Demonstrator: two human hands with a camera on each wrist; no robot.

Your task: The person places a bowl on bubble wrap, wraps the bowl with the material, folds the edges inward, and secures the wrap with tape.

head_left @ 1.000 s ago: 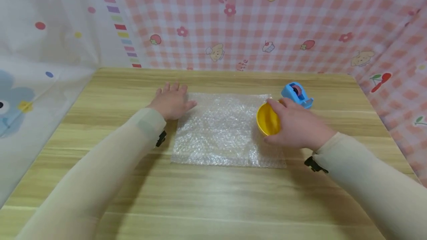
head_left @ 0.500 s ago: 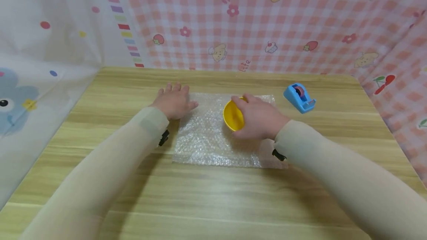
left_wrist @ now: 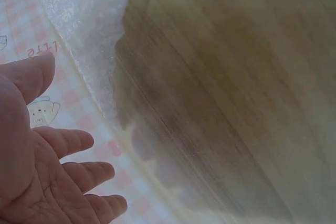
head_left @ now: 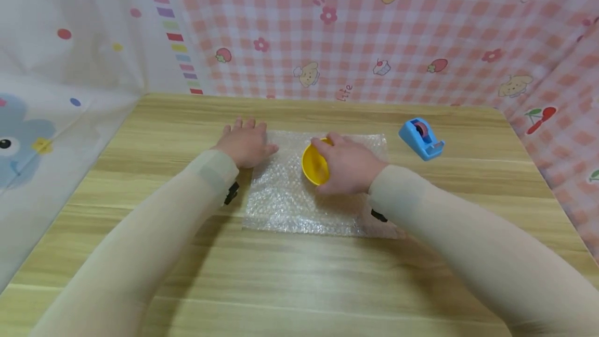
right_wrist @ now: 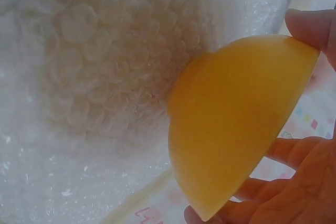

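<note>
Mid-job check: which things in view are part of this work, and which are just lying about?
In the job:
- yellow bowl, tilted in the right hand
- bubble wrap below it, left hand at its left edge

Apparently just about:
- blue tape dispenser, untouched, though possibly useful later
- patterned cloth behind

The right hand [head_left: 352, 166] grips a yellow bowl [head_left: 313, 165] over bubble wrap [head_left: 281, 199]. The left hand [head_left: 245, 144] is at the wrap's far left corner; a blue tape dispenser [head_left: 418, 141] stands toward the table's [head_left: 299, 285] far right corner.
</note>
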